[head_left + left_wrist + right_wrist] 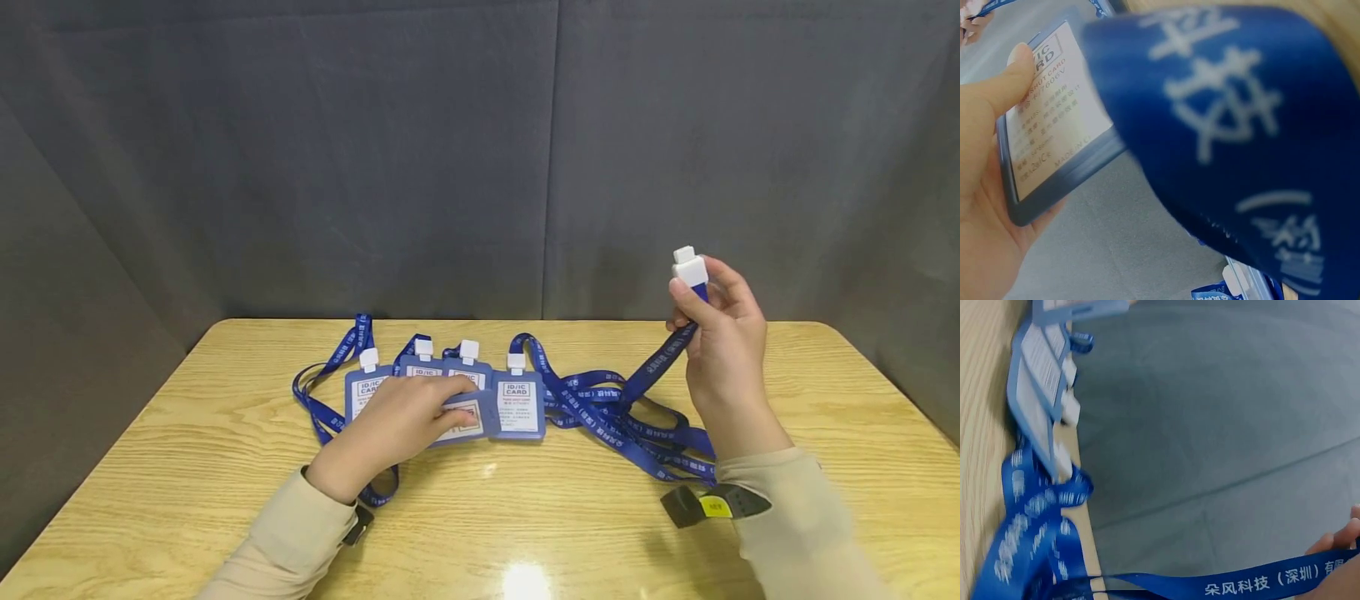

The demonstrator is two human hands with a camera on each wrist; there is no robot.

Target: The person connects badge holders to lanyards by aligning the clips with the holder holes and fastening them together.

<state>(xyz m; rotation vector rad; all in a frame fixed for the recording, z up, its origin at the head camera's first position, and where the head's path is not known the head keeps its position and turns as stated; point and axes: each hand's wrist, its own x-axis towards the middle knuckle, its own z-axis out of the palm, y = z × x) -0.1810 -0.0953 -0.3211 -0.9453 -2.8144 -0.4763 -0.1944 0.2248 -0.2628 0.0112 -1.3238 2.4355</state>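
Observation:
My left hand (401,417) pinches a blue-framed ID card holder (1054,119) between thumb and fingers, tilted over the row of other holders. My right hand (727,358), raised at the right, grips a white plastic clip (690,271) at the end of a blue lanyard (660,360). From that hand the strap slants down to a lanyard heap (600,408). Beneath and beside my left hand lie several ID card holders with white clips, the rightmost card holder (519,407) face up. A blurred blue strap (1222,112) crosses close to the left wrist camera, covering part of the held holder.
The wooden table (525,517) has its far edge against a dark grey cloth backdrop (412,167). A looped lanyard (307,392) lies left of the card holders. Bands with black devices are on both wrists, the right band (716,506) carrying a yellow label.

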